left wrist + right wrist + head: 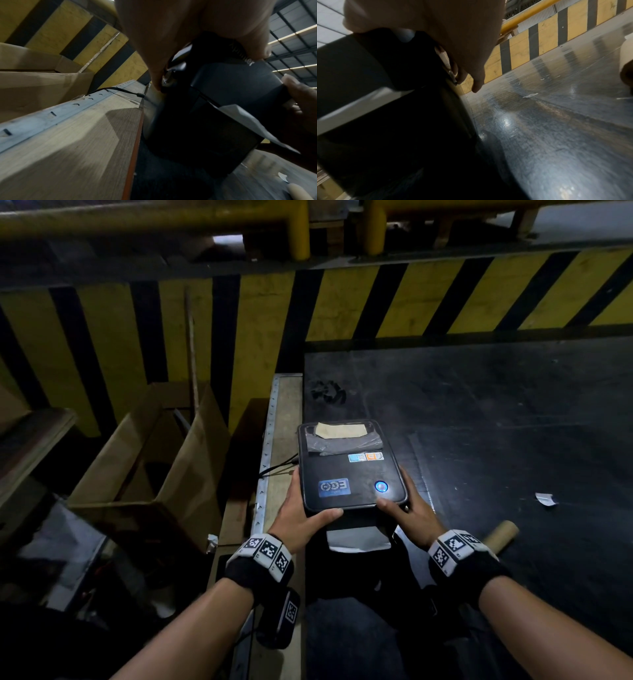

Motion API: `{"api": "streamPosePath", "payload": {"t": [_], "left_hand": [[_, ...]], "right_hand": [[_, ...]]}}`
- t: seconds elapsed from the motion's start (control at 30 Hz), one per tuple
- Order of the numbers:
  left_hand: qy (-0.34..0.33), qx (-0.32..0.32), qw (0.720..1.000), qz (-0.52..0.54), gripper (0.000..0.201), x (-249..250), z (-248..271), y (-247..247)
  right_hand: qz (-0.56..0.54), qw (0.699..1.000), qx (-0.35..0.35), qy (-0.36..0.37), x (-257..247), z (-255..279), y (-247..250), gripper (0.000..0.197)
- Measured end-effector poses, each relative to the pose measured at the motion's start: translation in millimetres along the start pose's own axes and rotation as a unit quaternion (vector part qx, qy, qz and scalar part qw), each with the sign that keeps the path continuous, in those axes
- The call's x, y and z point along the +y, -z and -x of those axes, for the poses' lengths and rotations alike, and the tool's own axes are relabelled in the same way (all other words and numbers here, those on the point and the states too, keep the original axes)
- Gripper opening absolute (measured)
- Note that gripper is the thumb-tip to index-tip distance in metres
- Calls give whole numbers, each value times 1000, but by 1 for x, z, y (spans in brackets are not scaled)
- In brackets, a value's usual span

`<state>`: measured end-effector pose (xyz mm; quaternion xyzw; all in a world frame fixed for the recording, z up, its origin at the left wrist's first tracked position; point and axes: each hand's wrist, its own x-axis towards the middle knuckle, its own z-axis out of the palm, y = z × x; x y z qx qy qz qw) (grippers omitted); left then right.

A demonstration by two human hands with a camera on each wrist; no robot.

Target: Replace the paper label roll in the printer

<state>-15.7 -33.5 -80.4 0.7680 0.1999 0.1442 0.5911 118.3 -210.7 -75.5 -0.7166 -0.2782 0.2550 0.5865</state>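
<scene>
A black label printer (349,470) with a lit blue button (381,486) stands at the left edge of the dark table (496,422). My left hand (301,515) grips its lid at the left front corner, thumb lying along the front edge. My right hand (411,511) grips the right front corner, thumb near the button. White label paper (359,539) hangs out of the front slot. The left wrist view shows my left hand (171,33) on the printer (223,94) above the paper (243,119). In the right wrist view my right hand (445,27) wraps the printer (376,121).
A bare cardboard core (501,534) lies on the table just right of my right wrist. A paper scrap (544,498) lies farther right. An open cardboard box (154,457) stands left of the table. A cable (277,469) runs from the printer's left side. A yellow-black barrier (411,299) closes the back.
</scene>
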Motion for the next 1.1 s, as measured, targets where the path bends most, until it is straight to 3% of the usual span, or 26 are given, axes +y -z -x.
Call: {"api": "streamPosePath", "payload": {"t": [0.83,1.0,1.1], "left_hand": [[7,-11,1000,-17,98,11,6,2],[12,-9,997,-80,87,18,9,4],[72,8,987,-143,98,15,47,17]], "right_hand": [[9,1000,-8,-23,-2,2,3,50],[141,989,-31,-25,-20,6,10,51],[225,972,60,44,-46,5,22,68]]}}
